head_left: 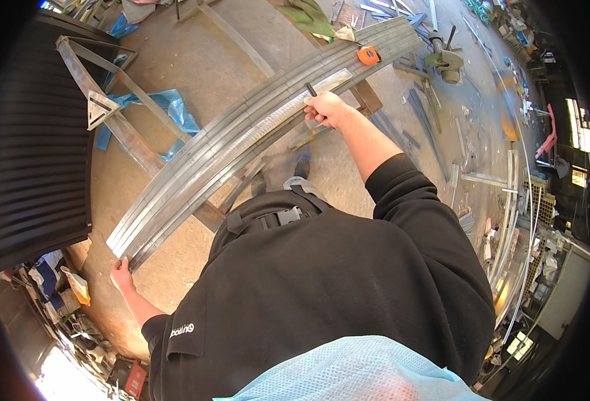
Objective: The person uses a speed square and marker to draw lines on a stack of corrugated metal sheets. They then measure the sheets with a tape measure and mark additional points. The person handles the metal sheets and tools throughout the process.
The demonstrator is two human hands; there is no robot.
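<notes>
Long grey metal bars [204, 144] lie side by side in front of me, running from lower left to upper right. Among them is a shinier silver bar [268, 125]. At the near left end of the bars, my left hand [122, 275] is closed, its fingertips at the end of a bar. My right hand [324, 109] is closed around a short black marker-like stick [310, 89], above the front bars towards their right part. An orange tape measure [368, 55] rests on the bars farther right.
A metal frame with a triangular plate [101, 110] stands at left, with blue plastic sheeting [181, 113] by it. A black corrugated panel [34, 147] is far left. A green-grey machine [446, 61] stands at upper right. Metal offcuts [425, 113] litter the floor.
</notes>
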